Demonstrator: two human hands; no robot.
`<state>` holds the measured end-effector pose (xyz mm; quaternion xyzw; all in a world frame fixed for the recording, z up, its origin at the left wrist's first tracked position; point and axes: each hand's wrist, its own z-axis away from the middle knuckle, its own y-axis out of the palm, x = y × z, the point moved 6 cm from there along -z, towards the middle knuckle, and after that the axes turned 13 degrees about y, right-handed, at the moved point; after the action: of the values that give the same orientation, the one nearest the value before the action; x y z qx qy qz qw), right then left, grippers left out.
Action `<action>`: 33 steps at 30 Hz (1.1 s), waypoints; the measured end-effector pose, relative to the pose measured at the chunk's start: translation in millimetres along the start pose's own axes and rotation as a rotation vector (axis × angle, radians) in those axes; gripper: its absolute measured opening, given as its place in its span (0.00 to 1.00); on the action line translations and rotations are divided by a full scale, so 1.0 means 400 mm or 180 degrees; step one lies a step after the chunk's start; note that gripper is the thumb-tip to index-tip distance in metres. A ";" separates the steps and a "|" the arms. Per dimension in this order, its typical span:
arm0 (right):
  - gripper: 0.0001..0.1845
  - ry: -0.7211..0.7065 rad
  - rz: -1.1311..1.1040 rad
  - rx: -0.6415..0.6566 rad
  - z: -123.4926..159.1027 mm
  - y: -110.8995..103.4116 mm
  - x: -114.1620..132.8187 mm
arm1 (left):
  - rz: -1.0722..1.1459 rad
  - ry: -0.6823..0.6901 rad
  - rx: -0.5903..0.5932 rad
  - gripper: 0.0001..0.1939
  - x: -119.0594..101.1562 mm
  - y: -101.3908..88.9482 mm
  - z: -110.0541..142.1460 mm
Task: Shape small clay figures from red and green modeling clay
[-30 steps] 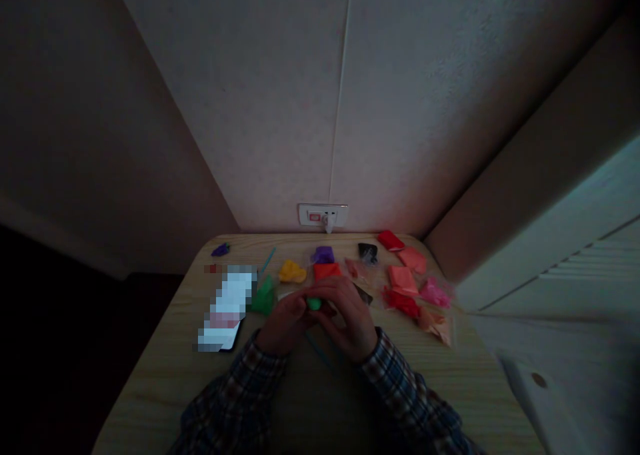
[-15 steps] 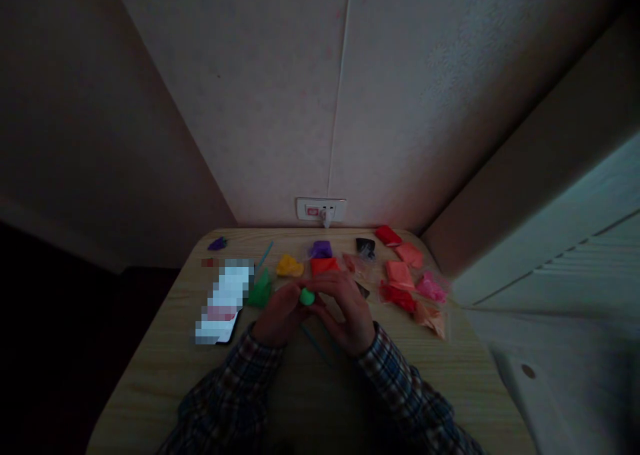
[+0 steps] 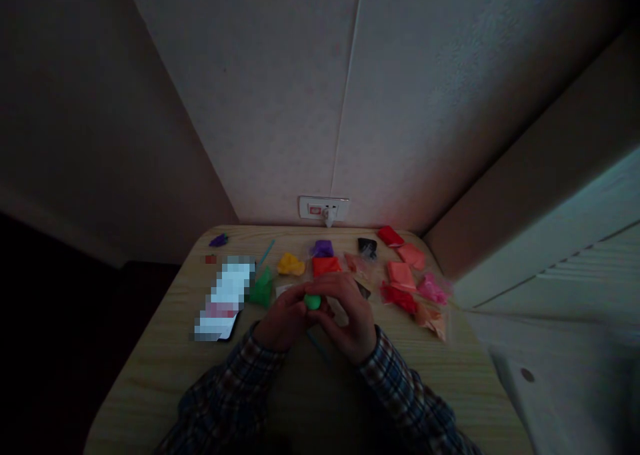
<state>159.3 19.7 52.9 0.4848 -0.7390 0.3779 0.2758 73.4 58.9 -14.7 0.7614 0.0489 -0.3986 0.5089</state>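
A small rounded lump of green modelling clay is held between my two hands above the table's middle. My left hand is closed on it from the left, with thumb and fingers bent. From the right, my right hand curls over it, thumb below and fingers above. Partly under the hands lies a thin light-blue stick. A green packet lies just left of my left hand, and an orange-red packet is right behind the hands.
A phone with a blurred screen lies at left. Behind it are a small purple piece and another blue stick. Yellow clay, a purple packet and several red and pink packets spread across the back. A wall socket holds a plug.
The green clay has turned and shifted slightly between my fingers, showing a rounder side now. Both hands stay in nearly the same place. The camera view has shifted a little.
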 end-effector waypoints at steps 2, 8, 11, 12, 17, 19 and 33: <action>0.12 -0.0003 0.0021 0.0026 0.001 0.001 0.001 | -0.0032 0.0036 0.0040 0.16 -0.003 0.004 0.000; 0.11 -0.0062 -0.0088 0.0066 0.002 0.004 0.007 | -0.0060 0.0051 0.0111 0.17 -0.001 0.003 0.002; 0.12 -0.0037 -0.0062 0.0093 0.002 0.004 0.009 | -0.0069 0.0079 0.0143 0.18 -0.001 0.006 0.002; 0.12 -0.0039 -0.0050 0.0090 0.002 0.003 0.010 | -0.0068 0.0074 0.0171 0.18 0.000 0.009 0.003; 0.12 -0.0020 0.0075 0.0050 0.001 -0.004 0.007 | -0.0005 -0.0045 0.0268 0.18 0.007 0.013 0.006; 0.13 -0.0021 0.0162 0.0053 0.003 -0.003 0.005 | -0.0029 -0.0026 0.0129 0.20 0.006 0.000 0.006; 0.14 -0.0109 0.0139 0.0082 0.003 0.003 0.009 | -0.0034 0.0012 -0.0045 0.15 0.004 0.001 0.005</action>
<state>156.7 17.2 54.6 0.4784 -0.7491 0.3850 0.2485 73.5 56.5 -15.8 0.7583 0.0568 -0.3995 0.5121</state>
